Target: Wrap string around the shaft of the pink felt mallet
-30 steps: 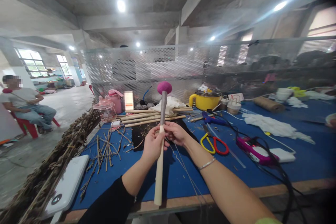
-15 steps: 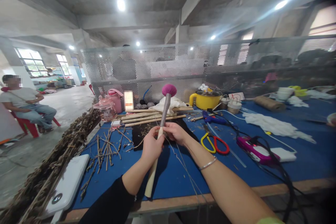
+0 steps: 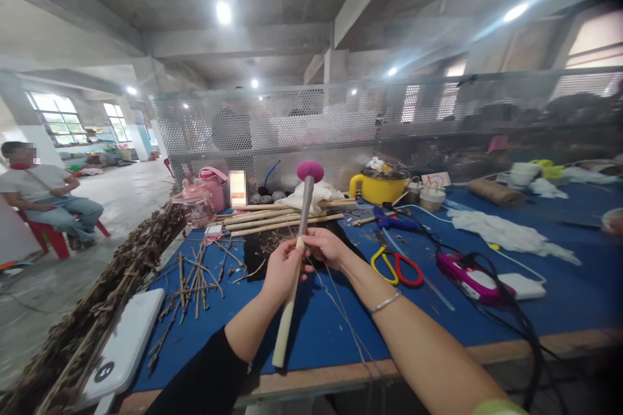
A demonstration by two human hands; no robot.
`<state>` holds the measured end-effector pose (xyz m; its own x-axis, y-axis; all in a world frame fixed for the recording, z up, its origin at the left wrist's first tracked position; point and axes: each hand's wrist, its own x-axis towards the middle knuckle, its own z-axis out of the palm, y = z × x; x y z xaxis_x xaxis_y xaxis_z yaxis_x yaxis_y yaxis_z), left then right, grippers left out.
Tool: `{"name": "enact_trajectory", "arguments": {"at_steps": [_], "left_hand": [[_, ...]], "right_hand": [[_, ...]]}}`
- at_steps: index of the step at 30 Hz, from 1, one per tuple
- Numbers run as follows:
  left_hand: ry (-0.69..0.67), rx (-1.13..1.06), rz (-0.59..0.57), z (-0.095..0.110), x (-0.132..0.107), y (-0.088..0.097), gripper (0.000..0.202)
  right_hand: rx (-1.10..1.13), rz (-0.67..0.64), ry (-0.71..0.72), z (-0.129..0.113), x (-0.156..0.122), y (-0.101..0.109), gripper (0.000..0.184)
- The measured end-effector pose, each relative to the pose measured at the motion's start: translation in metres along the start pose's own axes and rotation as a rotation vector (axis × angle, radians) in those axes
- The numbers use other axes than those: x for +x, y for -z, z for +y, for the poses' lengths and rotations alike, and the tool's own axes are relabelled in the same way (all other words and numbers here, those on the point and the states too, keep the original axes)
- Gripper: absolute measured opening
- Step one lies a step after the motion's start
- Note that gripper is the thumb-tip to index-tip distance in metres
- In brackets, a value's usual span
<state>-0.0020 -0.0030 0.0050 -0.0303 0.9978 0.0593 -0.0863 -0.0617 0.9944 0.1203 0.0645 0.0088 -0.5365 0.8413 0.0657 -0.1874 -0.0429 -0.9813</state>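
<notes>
A pale wooden stick with a round magenta head and a grey-covered neck point(image 3: 286, 331) is held slantwise over the middle of the blue-topped bench point(image 3: 331, 350), its head far and slightly right, its bare end over the near edge. The left hand point(image 3: 282, 272) grasps it just below the grey part, thumb along the wood; the right hand point(image 3: 325, 248) pinches at the join between grey and bare wood. Thin loose grey threads point(image 3: 359, 339) run from beneath the right hand towards the near edge; whether its fingers also grip them is hidden. The step in hand looks like winding or tidying the grey binding where it meets the wood. The next move would seem to call for the left hand to steady and turn the stick while the right keeps the thread taut against the join, the turns lying close. Should trimming be needed, the metal scissors with one yellow and one red handle point(image 3: 409, 271) lie within reach to the right, near the blue glue gun point(image 3: 399, 223).
</notes>
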Motion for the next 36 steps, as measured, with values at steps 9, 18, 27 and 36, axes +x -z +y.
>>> {"name": "enact_trajectory", "arguments": {"at_steps": [9,18,27,36], "left_hand": [[-0.285,0.392,0.185,0.001,-0.002,0.006,0.023],[0.059,-0.146,0.012,0.007,0.0,-0.004,0.016],[-0.202,0.395,0.132,-0.009,0.0,0.006,0.03],[-0.118,0.247,0.073,0.002,-0.002,0.003,0.029]], "right_hand": [[-0.096,0.022,0.011,0.003,0.003,-0.002,0.029],[0.042,-0.053,-0.046,-0.002,-0.003,-0.002,0.029],[-0.093,0.052,-0.052,0.003,0.002,-0.009,0.028],[0.052,-0.031,-0.025,0.003,0.0,-0.007,0.031]]}}
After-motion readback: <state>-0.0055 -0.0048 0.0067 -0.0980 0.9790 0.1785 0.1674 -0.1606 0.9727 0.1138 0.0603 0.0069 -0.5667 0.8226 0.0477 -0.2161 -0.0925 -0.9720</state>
